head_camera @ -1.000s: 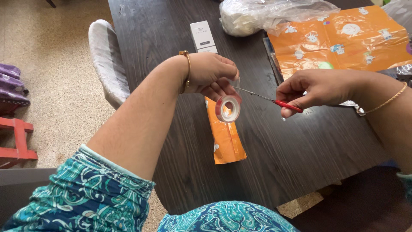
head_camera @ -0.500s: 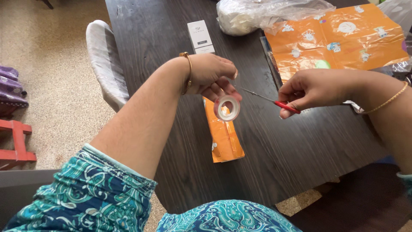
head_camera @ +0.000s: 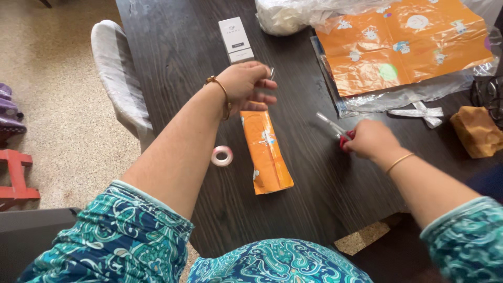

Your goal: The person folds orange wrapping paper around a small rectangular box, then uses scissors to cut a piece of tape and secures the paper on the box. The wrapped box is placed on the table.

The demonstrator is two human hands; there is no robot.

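white box [head_camera: 236, 40], orange wrapped package [head_camera: 265, 151]

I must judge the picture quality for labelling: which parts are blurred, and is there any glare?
Head view: the right hand and its red-handled scissors are smeared by motion; the left hand is slightly soft; the tape roll and orange packet are sharp; soft daylight, with mild glare on the clear plastic.

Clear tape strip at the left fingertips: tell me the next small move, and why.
Probably lower the left hand and press its clear tape strip onto the far end of the orange paper-wrapped parcel. The hand hovers right over that end, and the tape roll lies on the dark wooden table.
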